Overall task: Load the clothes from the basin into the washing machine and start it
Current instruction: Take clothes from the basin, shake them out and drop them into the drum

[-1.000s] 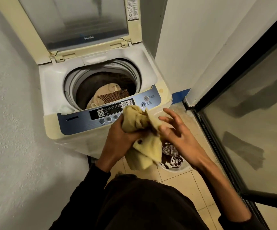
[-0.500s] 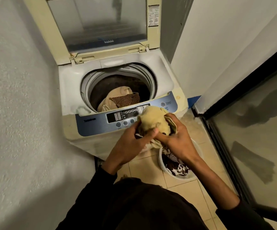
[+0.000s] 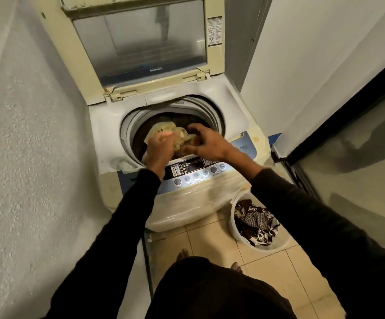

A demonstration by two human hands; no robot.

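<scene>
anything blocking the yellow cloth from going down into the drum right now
Nothing visible does. The lid stands raised at the back, the drum opening is uncovered, and both hands hold the yellow cloth right above the clothes already inside.

Both arms reach forward in dark sleeves, bare at the wrists. The left hand (image 3: 158,149) is knuckles-up with fingers curled down, gripping yellow cloth (image 3: 166,132). The right hand (image 3: 206,143) is beside it, fingers spread and bent, blurred.
</scene>
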